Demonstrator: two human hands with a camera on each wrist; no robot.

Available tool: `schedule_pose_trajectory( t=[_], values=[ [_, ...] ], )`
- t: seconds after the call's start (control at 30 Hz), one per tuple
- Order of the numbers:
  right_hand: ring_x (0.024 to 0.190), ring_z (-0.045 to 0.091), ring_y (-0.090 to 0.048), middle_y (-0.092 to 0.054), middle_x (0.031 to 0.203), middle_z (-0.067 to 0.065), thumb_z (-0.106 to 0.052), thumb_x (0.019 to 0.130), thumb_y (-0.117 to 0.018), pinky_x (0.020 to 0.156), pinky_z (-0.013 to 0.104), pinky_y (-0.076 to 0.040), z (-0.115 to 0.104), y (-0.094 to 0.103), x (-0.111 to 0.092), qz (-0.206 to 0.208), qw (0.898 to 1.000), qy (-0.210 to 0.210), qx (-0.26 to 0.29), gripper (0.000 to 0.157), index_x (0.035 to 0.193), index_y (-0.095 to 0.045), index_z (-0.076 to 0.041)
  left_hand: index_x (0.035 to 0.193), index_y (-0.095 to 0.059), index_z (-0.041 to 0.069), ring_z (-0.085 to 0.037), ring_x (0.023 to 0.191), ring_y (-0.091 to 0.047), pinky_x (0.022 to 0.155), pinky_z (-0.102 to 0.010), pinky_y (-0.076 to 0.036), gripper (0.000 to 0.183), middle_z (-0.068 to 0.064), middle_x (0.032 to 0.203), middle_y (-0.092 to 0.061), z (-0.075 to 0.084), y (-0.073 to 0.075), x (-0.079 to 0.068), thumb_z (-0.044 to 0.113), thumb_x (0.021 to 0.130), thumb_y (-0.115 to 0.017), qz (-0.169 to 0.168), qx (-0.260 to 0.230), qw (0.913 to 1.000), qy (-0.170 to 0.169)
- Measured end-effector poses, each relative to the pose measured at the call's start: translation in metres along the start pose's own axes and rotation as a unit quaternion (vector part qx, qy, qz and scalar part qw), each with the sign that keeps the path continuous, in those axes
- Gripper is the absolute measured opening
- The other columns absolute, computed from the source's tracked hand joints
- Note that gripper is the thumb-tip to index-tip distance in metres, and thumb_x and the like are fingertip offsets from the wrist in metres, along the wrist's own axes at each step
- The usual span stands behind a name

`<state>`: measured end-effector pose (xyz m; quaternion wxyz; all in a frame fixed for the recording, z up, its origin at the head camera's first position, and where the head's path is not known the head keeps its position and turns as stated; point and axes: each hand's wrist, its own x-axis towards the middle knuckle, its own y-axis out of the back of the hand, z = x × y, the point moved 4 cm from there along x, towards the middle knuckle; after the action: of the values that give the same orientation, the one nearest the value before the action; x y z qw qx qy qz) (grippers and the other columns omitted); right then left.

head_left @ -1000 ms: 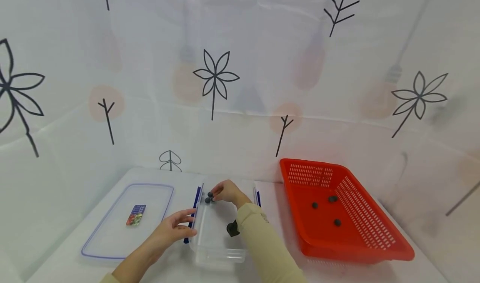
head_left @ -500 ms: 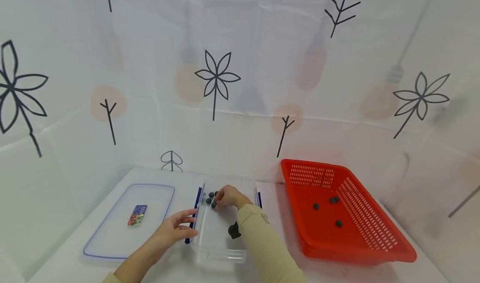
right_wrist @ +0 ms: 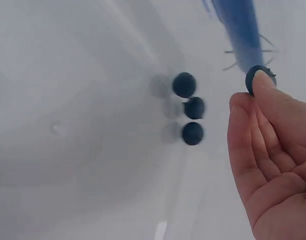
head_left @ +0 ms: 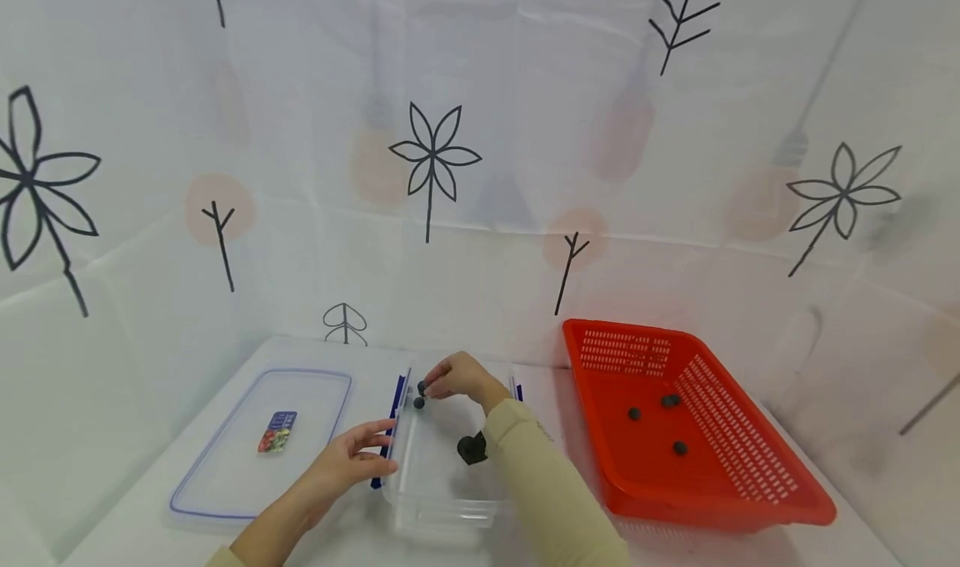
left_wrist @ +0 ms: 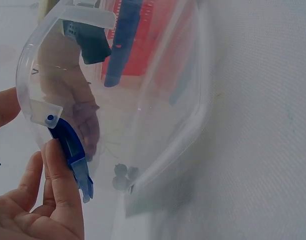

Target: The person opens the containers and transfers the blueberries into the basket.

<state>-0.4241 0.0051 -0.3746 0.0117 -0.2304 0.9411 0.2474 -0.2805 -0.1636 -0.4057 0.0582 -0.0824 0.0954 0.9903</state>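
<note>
A clear plastic box [head_left: 438,513] with blue side latches stands at the middle of the table. My right hand [head_left: 461,379] is inside it near the far left corner, pinching a blueberry [right_wrist: 260,80] between thumb and fingertips. Below that berry, three more blueberries [right_wrist: 192,133] lie in a short row on the box floor. At the box's left side, my left hand [head_left: 352,459] touches the wall with relaxed fingers. Its fingertips [left_wrist: 53,150] rest by a hanging blue latch [left_wrist: 73,147], and the thumb is near the rim.
On the left lies a clear lid [head_left: 225,475] with a blue edge and a colourful label [head_left: 277,431]. A red perforated basket [head_left: 607,467] stands at the right, several blueberries [head_left: 680,448] on its floor. A patterned cloth [head_left: 480,283] hangs behind.
My right hand moves down toward the berries in the box, then lifts up again, now pinching a blueberry. The left hand stays at the box's side.
</note>
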Motion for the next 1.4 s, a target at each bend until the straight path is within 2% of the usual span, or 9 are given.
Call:
schedule_pose_trajectory(
  t=[0.1, 0.3, 0.43, 0.63, 0.9, 1.1, 1.23, 1.4],
  values=[
    [0.085, 0.028, -0.066, -0.068, 0.086, 0.009, 0.001, 0.08, -0.07, 0.077, 0.033, -0.053, -0.009, 0.01, -0.003, 0.002, 1.0, 0.011, 0.025, 0.018, 0.097, -0.067, 0.004, 0.134, -0.048, 0.009, -0.022, 0.094, -0.055, 0.086, -0.047, -0.045, 0.066, -0.014, 0.122, -0.053, 0.0, 0.0, 0.001, 0.02, 0.076, -0.077, 0.014, 0.007, 0.9999, 0.008],
    [0.09, 0.03, -0.065, -0.068, 0.089, 0.011, 0.002, 0.082, -0.068, 0.08, 0.035, -0.052, -0.029, 0.029, -0.019, 0.009, 0.997, 0.036, 0.062, 0.021, 0.102, -0.065, 0.006, 0.133, -0.049, 0.009, -0.022, 0.094, -0.056, 0.085, -0.047, -0.046, 0.066, -0.013, 0.121, -0.054, -0.001, 0.001, 0.001, 0.019, 0.075, -0.078, 0.03, 0.013, 0.9994, 0.015],
    [0.089, 0.027, -0.066, -0.068, 0.09, 0.011, -0.001, 0.082, -0.069, 0.084, 0.035, -0.05, -0.04, 0.041, -0.035, 0.008, 0.997, 0.048, 0.066, 0.023, 0.104, -0.065, 0.006, 0.133, -0.049, 0.008, -0.022, 0.094, -0.055, 0.084, -0.046, -0.046, 0.066, -0.013, 0.121, -0.054, -0.002, 0.002, -0.001, 0.019, 0.075, -0.078, 0.032, 0.016, 0.9992, 0.017],
    [0.087, 0.02, -0.065, -0.068, 0.092, 0.007, -0.009, 0.084, -0.069, 0.087, 0.035, -0.048, -0.048, 0.059, -0.061, 0.023, 0.997, 0.058, 0.041, 0.022, 0.105, -0.066, -0.001, 0.134, -0.048, 0.007, -0.022, 0.094, -0.056, 0.086, -0.047, -0.046, 0.066, -0.014, 0.122, -0.053, -0.003, 0.006, -0.004, 0.016, 0.076, -0.077, 0.032, 0.02, 0.9992, 0.012],
    [0.088, 0.02, -0.064, -0.068, 0.092, 0.006, -0.013, 0.084, -0.07, 0.088, 0.036, -0.048, -0.042, 0.087, -0.094, 0.056, 0.996, 0.063, 0.038, 0.021, 0.103, -0.068, -0.005, 0.134, -0.048, 0.007, -0.021, 0.092, -0.057, 0.086, -0.048, -0.046, 0.066, -0.015, 0.122, -0.053, -0.004, 0.007, -0.005, 0.017, 0.076, -0.078, 0.039, 0.026, 0.9987, 0.019],
    [0.091, 0.024, -0.063, -0.066, 0.093, 0.008, -0.016, 0.085, -0.069, 0.084, 0.034, -0.05, -0.027, 0.116, -0.12, 0.089, 0.993, 0.071, 0.021, 0.024, 0.105, -0.067, -0.004, 0.134, -0.048, 0.007, -0.022, 0.092, -0.057, 0.085, -0.047, -0.046, 0.067, -0.016, 0.121, -0.053, -0.005, 0.002, -0.004, 0.017, 0.076, -0.077, 0.037, 0.025, 0.9987, 0.023],
    [0.091, 0.023, -0.063, -0.067, 0.099, 0.009, -0.019, 0.084, -0.07, 0.089, 0.04, -0.046, -0.015, 0.137, -0.14, 0.113, 0.992, 0.055, 0.021, 0.029, 0.109, -0.066, -0.005, 0.134, -0.048, 0.007, -0.023, 0.093, -0.056, 0.085, -0.047, -0.046, 0.066, -0.016, 0.121, -0.053, -0.004, -0.001, -0.004, 0.017, 0.075, -0.077, 0.034, 0.024, 0.9988, 0.023],
    [0.096, 0.023, -0.06, -0.067, 0.101, 0.007, -0.027, 0.083, -0.071, 0.095, 0.05, -0.039, -0.001, 0.163, -0.165, 0.148, 0.989, 0.029, -0.009, 0.035, 0.112, -0.066, -0.009, 0.134, -0.049, 0.008, -0.022, 0.092, -0.056, 0.085, -0.047, -0.046, 0.066, -0.014, 0.121, -0.054, -0.001, -0.006, -0.002, 0.017, 0.075, -0.078, 0.037, 0.03, 0.9987, 0.017]
  ],
)
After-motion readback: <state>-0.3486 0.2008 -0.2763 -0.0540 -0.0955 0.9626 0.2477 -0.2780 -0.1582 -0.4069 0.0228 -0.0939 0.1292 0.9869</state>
